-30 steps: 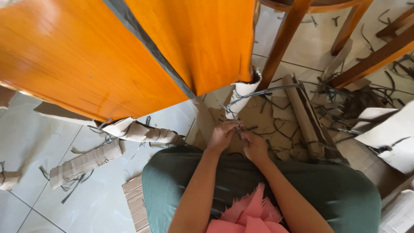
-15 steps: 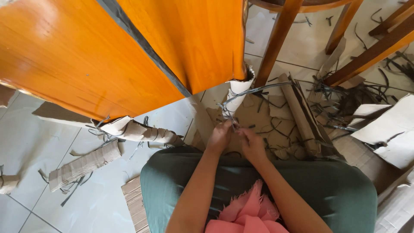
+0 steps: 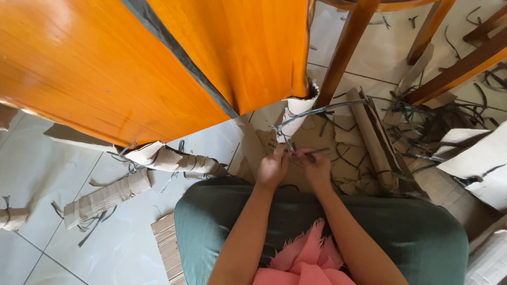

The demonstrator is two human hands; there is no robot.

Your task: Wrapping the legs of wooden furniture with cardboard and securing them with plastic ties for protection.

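1. Thin grey plastic strap [image 3: 322, 110] looped round white cardboard-wrapped furniture leg [image 3: 297, 113], at 12 o'clock from hands.
2. Left hand [image 3: 273, 168] and right hand [image 3: 316, 166] both pinching strap ends.
3. Likely light, stiff, springy, sharp-edged; best gripped near the knot.

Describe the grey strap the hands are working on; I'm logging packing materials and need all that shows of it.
The thin grey plastic-looking strap runs as a narrow flat band from the cardboard scraps at right, leftward to the white paper-wrapped table leg, where it bunches into a tangled knot. Its loose end drops to the left hand and right hand, whose fingertips pinch it just above the floor.
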